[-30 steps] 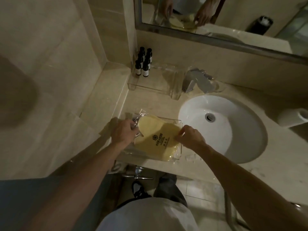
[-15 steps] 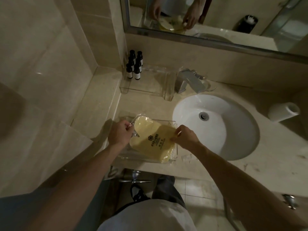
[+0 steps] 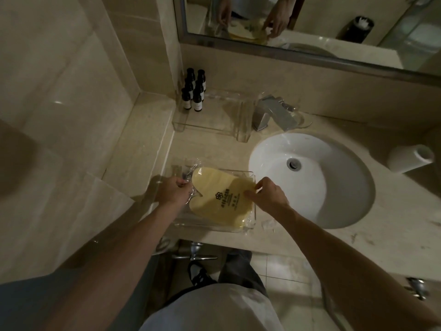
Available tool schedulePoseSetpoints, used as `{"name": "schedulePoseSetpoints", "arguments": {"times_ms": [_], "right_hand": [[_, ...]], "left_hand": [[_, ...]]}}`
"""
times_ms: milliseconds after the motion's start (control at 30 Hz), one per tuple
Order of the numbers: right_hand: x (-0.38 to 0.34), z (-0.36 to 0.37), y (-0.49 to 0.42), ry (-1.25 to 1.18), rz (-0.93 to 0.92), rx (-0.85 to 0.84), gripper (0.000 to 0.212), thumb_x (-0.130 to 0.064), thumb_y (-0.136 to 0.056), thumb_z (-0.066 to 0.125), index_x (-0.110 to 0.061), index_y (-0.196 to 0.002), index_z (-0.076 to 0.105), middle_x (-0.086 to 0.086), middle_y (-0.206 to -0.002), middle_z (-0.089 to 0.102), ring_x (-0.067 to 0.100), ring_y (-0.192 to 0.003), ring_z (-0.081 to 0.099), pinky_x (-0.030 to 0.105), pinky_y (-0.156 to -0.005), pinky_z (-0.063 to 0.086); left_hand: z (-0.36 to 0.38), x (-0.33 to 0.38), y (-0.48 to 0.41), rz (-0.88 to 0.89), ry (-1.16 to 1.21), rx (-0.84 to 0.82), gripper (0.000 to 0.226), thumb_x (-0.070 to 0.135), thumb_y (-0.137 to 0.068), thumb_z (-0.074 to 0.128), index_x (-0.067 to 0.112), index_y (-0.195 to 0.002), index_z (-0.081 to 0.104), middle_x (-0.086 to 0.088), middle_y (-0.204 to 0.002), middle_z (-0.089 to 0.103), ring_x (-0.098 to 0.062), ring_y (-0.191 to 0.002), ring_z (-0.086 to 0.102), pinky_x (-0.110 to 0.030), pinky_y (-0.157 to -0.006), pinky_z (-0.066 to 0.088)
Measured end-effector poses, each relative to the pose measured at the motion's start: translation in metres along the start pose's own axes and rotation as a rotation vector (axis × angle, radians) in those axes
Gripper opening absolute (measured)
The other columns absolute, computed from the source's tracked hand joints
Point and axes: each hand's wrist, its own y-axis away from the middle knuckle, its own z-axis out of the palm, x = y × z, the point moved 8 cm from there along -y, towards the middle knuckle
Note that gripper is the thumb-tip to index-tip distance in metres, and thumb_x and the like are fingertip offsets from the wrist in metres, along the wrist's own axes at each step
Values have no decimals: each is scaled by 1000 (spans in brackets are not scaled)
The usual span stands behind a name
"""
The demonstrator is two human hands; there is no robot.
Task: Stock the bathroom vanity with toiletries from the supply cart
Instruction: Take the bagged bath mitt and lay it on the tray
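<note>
Open countertop (image 3: pixel 210 149) lay at frame centre between the near clear tray (image 3: pixel 214 226), occupied by both hands and a yellow packet (image 3: pixel 222 197), and the rear clear tray (image 3: pixel 214 123), whose right portion stood bare. Access at the upper left was restricted by the tiled side wall (image 3: pixel 71 91) and six dark bottles (image 3: pixel 193 91) clustered in the rear tray's left corner. To the right, the basin (image 3: pixel 310 180), the faucet (image 3: pixel 272 113) and a paper roll (image 3: pixel 410 158) at the right edge bounded passage.

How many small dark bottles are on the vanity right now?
6 small dark bottles, standing in two rows of three at the left end of the clear acrylic tray by the wall corner; none appear hidden.
</note>
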Motion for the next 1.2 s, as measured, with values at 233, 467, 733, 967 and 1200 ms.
{"name": "schedulePoseSetpoints", "arguments": {"times_ms": [233, 467, 733, 967, 1200], "right_hand": [[6, -2, 7, -5, 70, 31, 64, -54, -87, 70, -10, -122, 40, 7, -106, 60, 26, -92, 65, 42, -76, 55], [9, 0, 8, -163, 60, 49, 49, -30, -90, 70, -14, -126, 41, 6, -99, 68, 25, -82, 68, 49, -80, 60], [0, 1, 7, -197, 2, 27, 41, -14, -91, 65, -16, -126, 45, -6, -86, 63, 18, -70, 65, 40, -67, 60], [-24, 2, -2, -105, -58, 51, 40, -8, -87, 56, -18, -125, 47, 6, -105, 68, 26, -90, 66, 43, -80, 59], [-28, 1, 1, 21, -95, 91, 47, -17, -88, 63, -16, -130, 41, 9, -120, 60, 28, -102, 61, 42, -81, 57]], "left_hand": [[1, 15, 10, 106, -146, -6, 17, 27, -88, 73, 12, -95, 68, -2, -81, 68, -24, -77, 64, -30, -63, 44], [-6, 25, 8, 159, -353, -23, 19, 44, -85, 72, 25, -84, 70, 2, -81, 72, -24, -77, 69, -39, -73, 57], [-10, 33, 16, 151, -374, -52, 26, 40, -93, 67, 22, -74, 66, -3, -71, 70, -28, -71, 70, -45, -72, 60], [-33, 40, 33, 195, -477, 27, 30, 39, -94, 67, 11, -97, 76, -7, -81, 72, -22, -73, 67, -33, -69, 57], [-36, 36, 30, 299, -591, 119, 39, 50, -88, 67, 16, -106, 63, -7, -101, 60, -26, -90, 59, -40, -76, 54]]}}
